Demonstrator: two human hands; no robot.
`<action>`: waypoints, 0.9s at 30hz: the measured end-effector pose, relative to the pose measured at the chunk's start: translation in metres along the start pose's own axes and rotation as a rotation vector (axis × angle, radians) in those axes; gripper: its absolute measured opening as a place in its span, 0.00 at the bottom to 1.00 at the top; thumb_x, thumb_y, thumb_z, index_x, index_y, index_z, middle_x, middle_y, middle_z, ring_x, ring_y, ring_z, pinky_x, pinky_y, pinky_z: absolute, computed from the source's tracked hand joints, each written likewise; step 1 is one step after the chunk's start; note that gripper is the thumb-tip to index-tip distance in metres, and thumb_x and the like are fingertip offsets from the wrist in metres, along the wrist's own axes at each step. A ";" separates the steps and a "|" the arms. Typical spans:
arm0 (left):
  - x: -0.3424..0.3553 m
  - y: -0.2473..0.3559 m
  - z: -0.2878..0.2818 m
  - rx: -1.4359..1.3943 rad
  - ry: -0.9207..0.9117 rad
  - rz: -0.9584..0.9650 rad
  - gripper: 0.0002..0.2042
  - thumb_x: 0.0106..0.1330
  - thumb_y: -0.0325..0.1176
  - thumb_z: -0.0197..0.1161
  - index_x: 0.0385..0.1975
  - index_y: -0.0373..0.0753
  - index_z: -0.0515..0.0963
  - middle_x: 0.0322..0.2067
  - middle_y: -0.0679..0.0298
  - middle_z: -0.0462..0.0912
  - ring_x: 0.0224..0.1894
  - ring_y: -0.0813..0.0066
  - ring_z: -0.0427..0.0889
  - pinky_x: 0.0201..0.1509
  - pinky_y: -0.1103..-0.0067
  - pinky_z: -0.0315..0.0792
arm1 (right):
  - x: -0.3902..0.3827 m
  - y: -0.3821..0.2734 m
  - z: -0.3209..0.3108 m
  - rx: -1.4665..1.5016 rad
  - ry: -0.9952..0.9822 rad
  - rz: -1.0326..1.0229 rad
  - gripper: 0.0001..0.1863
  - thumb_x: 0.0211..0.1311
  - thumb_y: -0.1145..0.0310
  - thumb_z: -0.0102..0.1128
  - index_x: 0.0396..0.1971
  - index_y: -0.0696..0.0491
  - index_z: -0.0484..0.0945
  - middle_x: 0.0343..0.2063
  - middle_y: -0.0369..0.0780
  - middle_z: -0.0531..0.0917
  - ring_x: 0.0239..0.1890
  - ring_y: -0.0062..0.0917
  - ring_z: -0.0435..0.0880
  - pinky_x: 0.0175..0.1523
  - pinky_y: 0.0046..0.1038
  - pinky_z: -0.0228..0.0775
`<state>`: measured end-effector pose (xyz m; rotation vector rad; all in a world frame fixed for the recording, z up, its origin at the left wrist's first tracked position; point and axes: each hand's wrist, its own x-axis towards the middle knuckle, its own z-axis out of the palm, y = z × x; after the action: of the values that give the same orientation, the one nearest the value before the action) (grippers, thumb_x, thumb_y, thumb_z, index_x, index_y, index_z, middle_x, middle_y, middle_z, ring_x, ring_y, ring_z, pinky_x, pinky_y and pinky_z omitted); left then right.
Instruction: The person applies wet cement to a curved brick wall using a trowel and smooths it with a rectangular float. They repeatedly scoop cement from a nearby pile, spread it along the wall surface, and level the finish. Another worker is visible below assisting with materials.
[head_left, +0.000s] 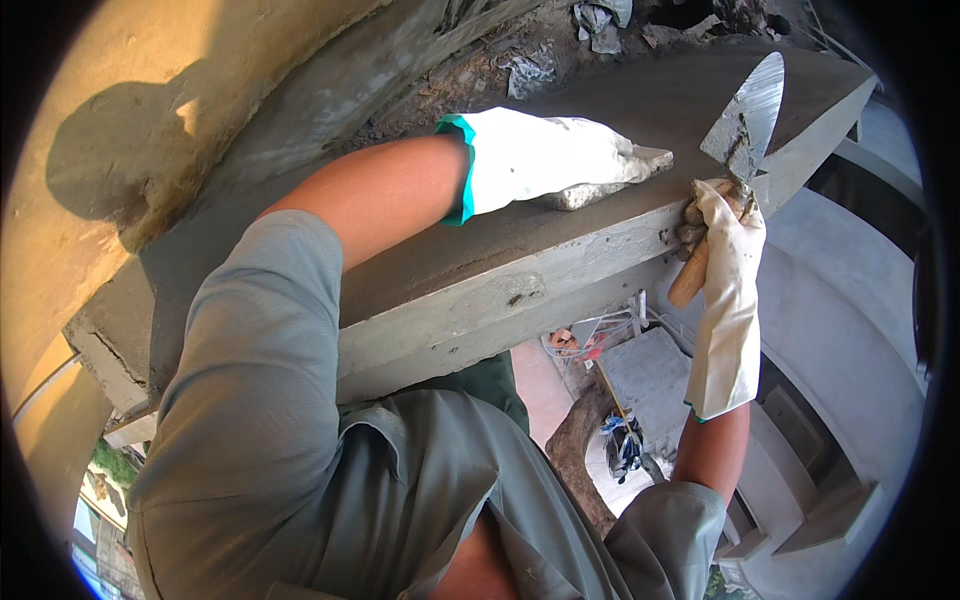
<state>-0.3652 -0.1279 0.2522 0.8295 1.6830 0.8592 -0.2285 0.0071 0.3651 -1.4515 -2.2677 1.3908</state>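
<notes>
My left hand (545,155), in a white glove with a green cuff, lies over a small flat float (585,195) crusted with grey cement. Its fingers close round the float, which rests on the top of a concrete ledge (470,245) near the front edge. At the right, my right hand (727,225) in a whitish glove grips a trowel by its wooden handle (688,275). The trowel's leaf-shaped metal blade (752,110) points upward over the ledge's right part, with grey mortar smeared on its lower half.
Behind the ledge lie rubble and crumpled scraps (530,75). A yellowish wall (110,150) carrying a shadow rises at the left. Past the ledge's front edge is a drop to a lower level, where a parked motorbike (625,445) shows. A curved pale wall (830,290) stands right.
</notes>
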 end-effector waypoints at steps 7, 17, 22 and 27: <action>-0.078 -0.068 -0.005 -1.035 -0.134 -0.381 0.18 0.77 0.42 0.59 0.60 0.39 0.78 0.43 0.68 0.83 0.39 0.83 0.81 0.41 0.88 0.77 | 0.003 0.004 -0.003 0.014 -0.020 0.027 0.08 0.63 0.68 0.67 0.37 0.55 0.82 0.26 0.35 0.83 0.24 0.19 0.80 0.31 0.23 0.72; -0.039 -0.015 -0.002 -0.402 -0.120 0.178 0.25 0.78 0.48 0.57 0.70 0.46 0.71 0.58 0.64 0.82 0.55 0.76 0.83 0.57 0.80 0.76 | 0.005 0.006 -0.002 0.007 -0.011 0.026 0.08 0.63 0.68 0.67 0.37 0.55 0.82 0.25 0.36 0.83 0.21 0.19 0.80 0.29 0.23 0.73; -0.025 -0.038 0.005 -0.299 -0.100 -0.197 0.26 0.78 0.50 0.54 0.70 0.44 0.70 0.62 0.60 0.79 0.57 0.71 0.82 0.61 0.75 0.73 | 0.005 0.004 -0.003 -0.009 -0.007 0.050 0.08 0.63 0.67 0.68 0.37 0.55 0.81 0.25 0.36 0.84 0.22 0.19 0.80 0.29 0.23 0.73; -0.028 -0.033 0.010 -1.623 -0.127 -0.562 0.18 0.78 0.36 0.58 0.61 0.33 0.76 0.58 0.58 0.82 0.50 0.78 0.85 0.37 0.90 0.80 | 0.004 0.005 -0.003 0.041 -0.016 0.021 0.07 0.63 0.68 0.68 0.35 0.55 0.82 0.25 0.34 0.83 0.26 0.17 0.80 0.32 0.22 0.72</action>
<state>-0.3526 -0.1672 0.2348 -0.6560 0.5716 1.3026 -0.2253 0.0125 0.3622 -1.4613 -2.2264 1.4515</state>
